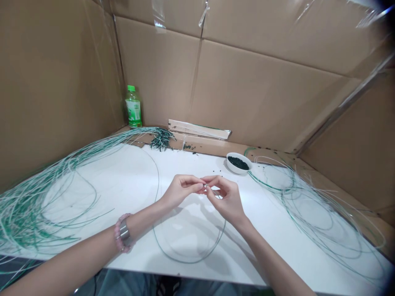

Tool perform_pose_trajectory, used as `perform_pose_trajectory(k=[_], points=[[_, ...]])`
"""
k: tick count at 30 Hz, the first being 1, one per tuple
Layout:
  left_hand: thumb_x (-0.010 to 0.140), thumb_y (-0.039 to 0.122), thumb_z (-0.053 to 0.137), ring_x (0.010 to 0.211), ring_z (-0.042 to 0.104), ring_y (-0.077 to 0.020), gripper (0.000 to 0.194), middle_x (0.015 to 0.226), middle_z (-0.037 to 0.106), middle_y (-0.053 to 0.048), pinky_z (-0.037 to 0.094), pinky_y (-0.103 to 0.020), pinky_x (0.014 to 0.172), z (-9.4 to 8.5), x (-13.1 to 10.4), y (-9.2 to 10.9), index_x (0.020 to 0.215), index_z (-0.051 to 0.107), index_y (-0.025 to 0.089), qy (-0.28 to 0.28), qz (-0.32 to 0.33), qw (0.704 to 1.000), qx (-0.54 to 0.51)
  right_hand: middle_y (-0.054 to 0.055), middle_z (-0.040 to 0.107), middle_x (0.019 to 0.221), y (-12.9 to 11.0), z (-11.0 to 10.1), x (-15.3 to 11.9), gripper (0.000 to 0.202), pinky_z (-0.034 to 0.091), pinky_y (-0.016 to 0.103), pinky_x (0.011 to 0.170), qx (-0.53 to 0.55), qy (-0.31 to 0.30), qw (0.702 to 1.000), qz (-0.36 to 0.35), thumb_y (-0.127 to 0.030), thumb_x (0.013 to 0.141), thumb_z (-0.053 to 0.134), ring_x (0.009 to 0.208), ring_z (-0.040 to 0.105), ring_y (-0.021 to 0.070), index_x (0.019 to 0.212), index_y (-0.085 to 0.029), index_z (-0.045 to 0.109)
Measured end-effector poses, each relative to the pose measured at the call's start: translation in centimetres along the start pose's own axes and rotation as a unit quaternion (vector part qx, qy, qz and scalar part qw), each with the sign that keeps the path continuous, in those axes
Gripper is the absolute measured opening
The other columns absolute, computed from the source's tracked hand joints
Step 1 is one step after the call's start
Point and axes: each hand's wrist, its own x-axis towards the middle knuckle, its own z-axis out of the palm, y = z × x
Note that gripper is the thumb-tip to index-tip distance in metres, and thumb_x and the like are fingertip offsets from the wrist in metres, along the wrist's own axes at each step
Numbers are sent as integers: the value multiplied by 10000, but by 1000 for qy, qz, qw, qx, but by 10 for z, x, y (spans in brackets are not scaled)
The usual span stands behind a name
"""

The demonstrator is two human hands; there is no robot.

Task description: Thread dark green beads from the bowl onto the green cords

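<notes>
My left hand [182,191] and my right hand [225,197] meet fingertip to fingertip above the middle of the white table. Both are closed in a pinch. Between the fingertips shows a tiny dark and pale piece, too small to name. A thin green cord [191,262] comes down from my right hand and curves in a wide loop over the tabletop, passing behind my left wrist. Fingers hide the cord's end. Beyond my right hand stands a white bowl [230,165] holding many small dark green pieces [238,163].
A large bundle of green and white cords [33,201] lies at the left, its dark tips [161,139] gathered at the back. Loose coils of cord [308,205] spread on the right. A green-capped bottle [133,109] stands by the cardboard wall [160,70]. Cardboard encloses the table [129,263].
</notes>
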Motion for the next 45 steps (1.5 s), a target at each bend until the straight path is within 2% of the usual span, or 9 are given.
perform_pose_trajectory(k=[7,12,17,21,24,28,32,39,45], points=[[682,252,698,709,645,-159,139,799,719,-71,508,-255,679,-2,-2,-1,743,714,127,-10,36,998,52,73,690,926,-2,-1,-2,51,545,216,544,-48,-18,998,-26,-156,750,575,761,664,150,708,-179,557],[695,270,684,667,622,-141,144,692,687,-44,495,-245,655,-3,-1,1,716,695,127,-3,40,997,63,73,704,913,-1,-2,0,79,550,226,571,-38,-16,999,7,-225,787,589,804,670,167,736,-180,628],[705,303,662,629,593,-131,186,617,644,-29,483,-246,649,-2,-1,5,644,656,127,18,44,995,92,48,706,755,0,-1,0,144,547,235,571,-39,8,999,36,-302,796,602,718,663,163,742,-189,673],[703,304,658,621,587,-126,179,624,638,-24,477,-239,638,-2,-1,5,659,643,132,17,45,995,92,40,691,695,1,0,-1,153,542,239,566,-37,12,998,39,-313,780,618,669,656,159,707,-187,666],[700,290,664,643,594,-124,152,679,657,-22,475,-234,640,-2,0,3,719,661,139,26,56,994,88,43,684,678,2,2,0,175,536,240,551,-9,9,998,59,-336,768,631,638,655,158,696,-180,661],[689,261,669,631,595,-124,130,643,654,-19,481,-233,642,-2,-1,2,673,670,132,31,56,995,81,38,662,613,3,3,2,245,527,236,517,63,13,993,96,-393,721,676,563,642,149,658,-160,631],[656,239,700,648,615,-132,123,682,679,-29,493,-236,646,0,-2,3,708,685,130,38,46,997,57,16,645,564,3,2,3,254,542,244,544,103,16,989,106,-397,704,693,535,634,136,643,-162,617],[707,239,660,639,619,-124,120,653,668,-26,495,-224,651,1,-3,5,696,668,119,30,46,996,69,30,677,620,1,4,0,193,566,259,593,125,27,986,108,-344,716,693,599,661,146,682,-159,649],[738,239,636,679,629,-126,125,675,674,-27,503,-223,685,2,-5,6,703,656,121,36,51,996,71,42,685,679,-3,5,0,155,571,270,572,121,41,986,110,-310,728,673,671,682,178,745,-156,662]])
